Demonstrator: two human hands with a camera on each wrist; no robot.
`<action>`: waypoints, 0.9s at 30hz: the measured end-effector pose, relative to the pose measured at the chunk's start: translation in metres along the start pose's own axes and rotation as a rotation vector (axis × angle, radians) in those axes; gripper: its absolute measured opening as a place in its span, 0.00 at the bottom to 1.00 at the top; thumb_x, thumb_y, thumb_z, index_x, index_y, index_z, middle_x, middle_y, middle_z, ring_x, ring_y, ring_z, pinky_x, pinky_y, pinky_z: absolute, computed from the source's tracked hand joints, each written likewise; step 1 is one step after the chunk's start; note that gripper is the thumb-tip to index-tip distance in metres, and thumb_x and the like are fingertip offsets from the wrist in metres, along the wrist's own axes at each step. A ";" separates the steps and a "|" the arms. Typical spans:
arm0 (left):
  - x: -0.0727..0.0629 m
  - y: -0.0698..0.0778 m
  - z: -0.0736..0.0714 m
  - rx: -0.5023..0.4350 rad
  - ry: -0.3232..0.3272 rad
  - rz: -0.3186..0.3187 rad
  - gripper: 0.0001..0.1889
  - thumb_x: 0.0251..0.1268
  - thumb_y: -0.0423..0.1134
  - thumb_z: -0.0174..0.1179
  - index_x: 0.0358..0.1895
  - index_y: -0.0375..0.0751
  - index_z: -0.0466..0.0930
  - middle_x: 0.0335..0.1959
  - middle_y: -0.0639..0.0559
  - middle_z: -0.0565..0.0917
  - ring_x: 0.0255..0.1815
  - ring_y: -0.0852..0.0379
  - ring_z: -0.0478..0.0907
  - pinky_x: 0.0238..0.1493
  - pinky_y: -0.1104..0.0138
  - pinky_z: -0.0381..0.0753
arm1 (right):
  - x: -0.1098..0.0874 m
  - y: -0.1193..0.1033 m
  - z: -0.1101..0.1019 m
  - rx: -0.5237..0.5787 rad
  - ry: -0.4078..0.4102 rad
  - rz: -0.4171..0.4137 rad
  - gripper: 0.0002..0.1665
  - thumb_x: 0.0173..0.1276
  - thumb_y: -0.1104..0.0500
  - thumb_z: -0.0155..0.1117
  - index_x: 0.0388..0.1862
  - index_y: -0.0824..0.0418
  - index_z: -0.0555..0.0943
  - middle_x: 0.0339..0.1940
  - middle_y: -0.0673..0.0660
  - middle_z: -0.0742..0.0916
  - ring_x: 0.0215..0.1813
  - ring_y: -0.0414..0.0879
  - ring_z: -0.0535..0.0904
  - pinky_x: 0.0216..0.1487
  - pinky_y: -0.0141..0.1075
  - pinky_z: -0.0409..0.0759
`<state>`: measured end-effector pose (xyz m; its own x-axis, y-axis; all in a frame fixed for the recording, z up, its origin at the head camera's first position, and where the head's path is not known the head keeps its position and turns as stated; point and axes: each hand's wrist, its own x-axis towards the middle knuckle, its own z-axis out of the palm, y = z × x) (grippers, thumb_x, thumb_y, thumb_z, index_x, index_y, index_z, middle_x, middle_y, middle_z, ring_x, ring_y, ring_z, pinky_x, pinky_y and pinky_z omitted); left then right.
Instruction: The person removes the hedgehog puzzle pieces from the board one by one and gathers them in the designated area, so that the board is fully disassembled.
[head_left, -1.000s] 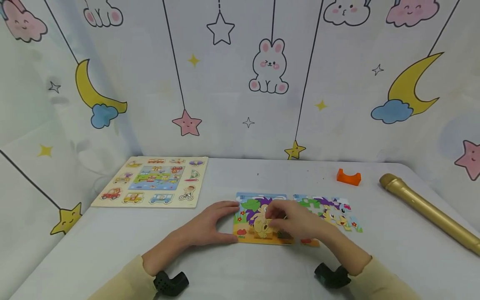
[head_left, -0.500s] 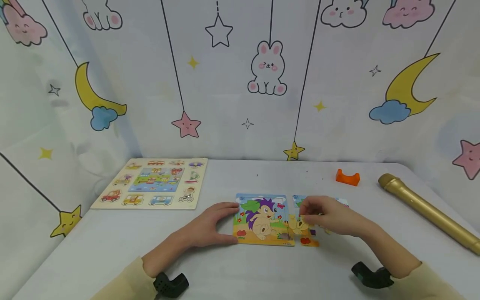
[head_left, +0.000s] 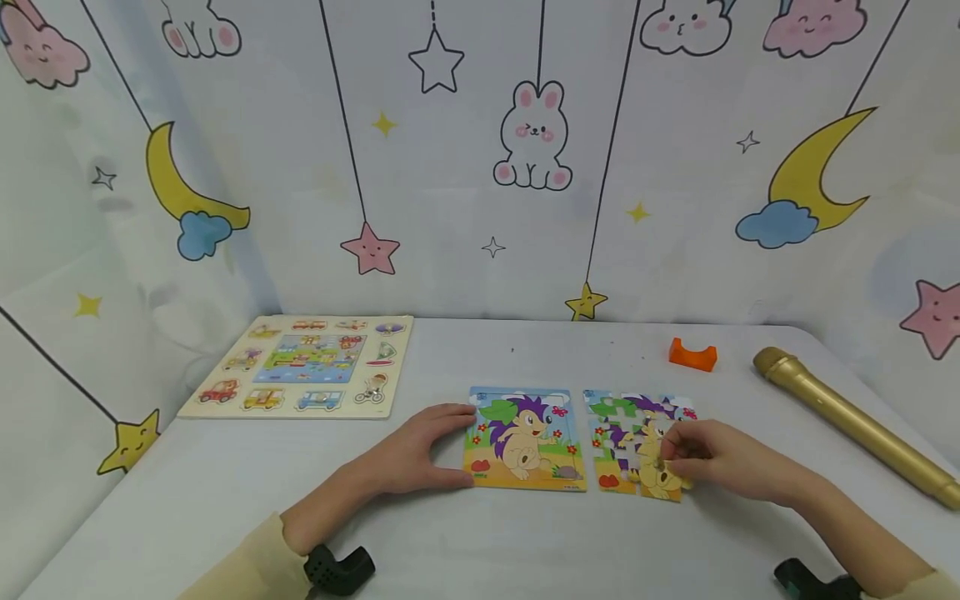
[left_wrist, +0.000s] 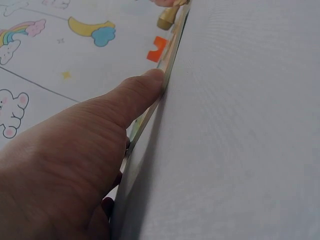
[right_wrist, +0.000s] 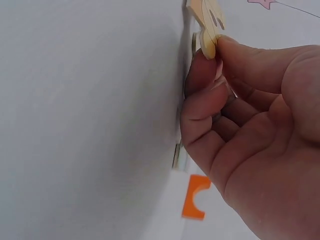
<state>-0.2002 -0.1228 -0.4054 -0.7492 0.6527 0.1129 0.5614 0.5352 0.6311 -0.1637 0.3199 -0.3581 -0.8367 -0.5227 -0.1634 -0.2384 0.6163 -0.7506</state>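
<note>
A square hedgehog picture board (head_left: 525, 437) lies flat in the middle of the table. My left hand (head_left: 412, 450) rests along its left edge, thumb at the lower corner and fingers at the upper one. In the left wrist view the thumb (left_wrist: 135, 97) lies against the board's rim. To the right of the board are jigsaw pieces (head_left: 611, 417) showing the same hedgehog, some joined and some with gaps. My right hand (head_left: 712, 458) pinches a pale yellow jigsaw piece (right_wrist: 207, 25) between thumb and index finger, low over the right side of these pieces.
A wooden vehicle puzzle board (head_left: 384, 385) lies at the back left. Behind the jigsaw pieces stands an orange notched block (head_left: 693, 356). A gold microphone-shaped stick (head_left: 855, 425) lies along the right side. A printed cloth (head_left: 450, 167) hangs behind the table.
My right hand has carried the yellow jigsaw piece from above the picture board rightward to the loose pieces, uncovering the board's whole picture. The left hand has stayed in place.
</note>
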 end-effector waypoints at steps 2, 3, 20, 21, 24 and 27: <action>0.000 0.000 0.000 0.000 -0.002 -0.002 0.40 0.58 0.56 0.72 0.73 0.43 0.71 0.75 0.54 0.66 0.77 0.50 0.56 0.75 0.49 0.58 | -0.002 0.003 0.000 -0.011 0.006 -0.001 0.04 0.73 0.64 0.62 0.44 0.64 0.78 0.35 0.54 0.81 0.36 0.41 0.76 0.34 0.31 0.76; 0.000 0.000 0.000 0.000 -0.002 -0.002 0.40 0.58 0.56 0.72 0.73 0.43 0.71 0.75 0.54 0.66 0.77 0.50 0.56 0.75 0.49 0.58 | -0.002 0.004 0.000 -0.022 0.010 -0.004 0.04 0.73 0.65 0.62 0.44 0.64 0.78 0.35 0.53 0.81 0.36 0.41 0.75 0.34 0.31 0.76; -0.001 0.001 0.000 0.006 -0.001 -0.002 0.41 0.58 0.56 0.72 0.73 0.43 0.71 0.76 0.54 0.66 0.77 0.50 0.56 0.75 0.49 0.58 | -0.008 -0.004 0.008 -0.267 0.181 -0.025 0.05 0.68 0.61 0.70 0.39 0.56 0.81 0.33 0.44 0.82 0.35 0.36 0.77 0.35 0.31 0.79; -0.001 0.001 -0.001 0.006 -0.001 -0.002 0.41 0.58 0.56 0.72 0.73 0.43 0.71 0.76 0.54 0.66 0.77 0.50 0.56 0.75 0.49 0.58 | -0.008 -0.004 0.008 -0.276 0.194 -0.030 0.05 0.68 0.61 0.70 0.39 0.55 0.81 0.33 0.44 0.81 0.35 0.36 0.77 0.35 0.31 0.79; -0.001 0.002 -0.001 0.003 -0.001 -0.005 0.41 0.58 0.56 0.72 0.73 0.43 0.71 0.75 0.54 0.66 0.77 0.49 0.56 0.75 0.49 0.58 | -0.009 -0.005 0.008 -0.271 0.208 -0.040 0.05 0.68 0.61 0.70 0.39 0.55 0.81 0.33 0.44 0.81 0.35 0.36 0.77 0.35 0.31 0.79; -0.001 0.002 -0.001 0.000 -0.002 -0.005 0.41 0.58 0.56 0.72 0.73 0.42 0.71 0.75 0.53 0.66 0.77 0.49 0.56 0.75 0.49 0.58 | -0.007 -0.007 0.008 -0.253 0.207 -0.034 0.05 0.70 0.59 0.69 0.41 0.55 0.82 0.34 0.44 0.82 0.36 0.37 0.77 0.36 0.30 0.80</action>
<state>-0.1988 -0.1225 -0.4034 -0.7509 0.6515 0.1081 0.5578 0.5381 0.6319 -0.1522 0.3149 -0.3570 -0.9023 -0.4310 0.0121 -0.3614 0.7405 -0.5667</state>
